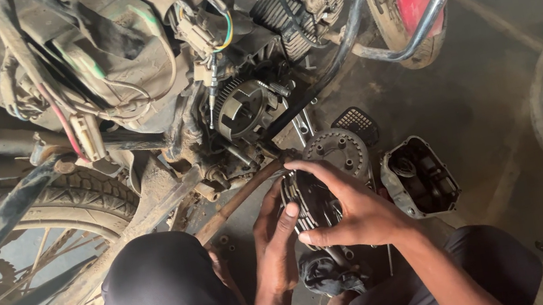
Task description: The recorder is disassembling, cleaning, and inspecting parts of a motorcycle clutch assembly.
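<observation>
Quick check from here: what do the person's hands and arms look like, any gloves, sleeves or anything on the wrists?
Both hands are bare: no gloves on the left hand or the right hand. The forearms are uncovered, with no sleeves in view. No watch, band or ring shows. Fingers look smudged with dark grime.

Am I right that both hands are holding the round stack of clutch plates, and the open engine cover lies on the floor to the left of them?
Not quite. The head view shows the left hand and right hand holding the clutch plate stack, but the open engine cover lies on the floor to their right, not left.
</observation>
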